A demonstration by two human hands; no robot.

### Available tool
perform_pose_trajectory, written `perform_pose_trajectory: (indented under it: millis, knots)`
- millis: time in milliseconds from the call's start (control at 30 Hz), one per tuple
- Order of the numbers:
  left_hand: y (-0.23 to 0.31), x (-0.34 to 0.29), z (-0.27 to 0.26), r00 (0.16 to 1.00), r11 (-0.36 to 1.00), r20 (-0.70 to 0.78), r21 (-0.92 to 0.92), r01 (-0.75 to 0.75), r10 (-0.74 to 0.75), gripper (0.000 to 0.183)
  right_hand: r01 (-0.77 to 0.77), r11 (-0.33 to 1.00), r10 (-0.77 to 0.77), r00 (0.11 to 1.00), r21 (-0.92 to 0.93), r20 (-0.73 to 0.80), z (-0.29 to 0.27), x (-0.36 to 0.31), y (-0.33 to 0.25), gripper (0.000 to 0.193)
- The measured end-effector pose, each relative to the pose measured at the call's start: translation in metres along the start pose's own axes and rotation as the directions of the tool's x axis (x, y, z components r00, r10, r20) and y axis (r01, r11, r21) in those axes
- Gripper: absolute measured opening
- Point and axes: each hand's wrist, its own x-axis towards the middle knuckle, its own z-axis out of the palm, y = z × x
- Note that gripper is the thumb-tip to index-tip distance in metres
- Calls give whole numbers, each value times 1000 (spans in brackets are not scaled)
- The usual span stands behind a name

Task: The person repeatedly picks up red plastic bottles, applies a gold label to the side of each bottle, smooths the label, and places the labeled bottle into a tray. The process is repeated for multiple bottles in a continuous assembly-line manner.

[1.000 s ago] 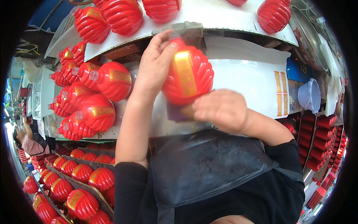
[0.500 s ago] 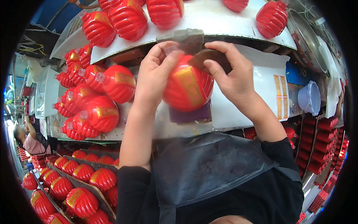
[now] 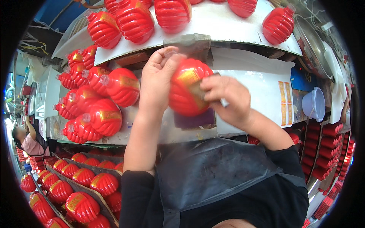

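My left hand (image 3: 159,74) grips the clear neck of a round red plastic bottle (image 3: 180,100) with swirled ridges. The bottle is tilted above a purple pad (image 3: 193,118) on the bench. A gold label (image 3: 187,79) lies across the bottle's side. My right hand (image 3: 230,99), closed and slightly blurred, presses a flat brown piece (image 3: 197,90) against that label; most of the piece is behind the fingers.
Several red bottles (image 3: 123,86) crowd the bench to the left. More stand on a raised white board (image 3: 224,30) at the back. On the right are a sheet of gold labels (image 3: 286,102) and a lilac bucket (image 3: 314,103). Bottle-filled racks (image 3: 89,205) flank me.
My right hand has moved down and toward the bottle, bringing the brown piece onto the label. My left hand keeps hold of the neck, and the bottle has turned slightly.
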Motion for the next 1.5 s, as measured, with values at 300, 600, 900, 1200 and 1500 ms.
perform_pose_trajectory:
  millis: [300, 600, 900, 1200, 1500]
  knots:
    - [2, -9, 6, 998, 999, -65, -35, -11, 9, 25, 43, 989, -63, 988, -144, -140, -5, 35, -15, 29]
    - [3, -29, 23, 994, 986, -52, 139, -87, 95, 27, -199, 964, 182, 978, -176, -107, -11, 29, -32, 24]
    - [13, -50, 58, 985, 873, 74, 457, -173, 156, 27, -612, 784, 620, 774, 99, -128, -56, -7, -9, 30]
    - [44, 49, 136, 832, 819, 112, 151, -554, 543, 20, -586, 433, 885, 422, 685, -197, -206, -140, 6, 23]
    - [18, 170, 138, 846, 787, -10, 372, -492, 534, 25, -875, 53, 602, -356, 481, -715, -358, -446, -28, 23]
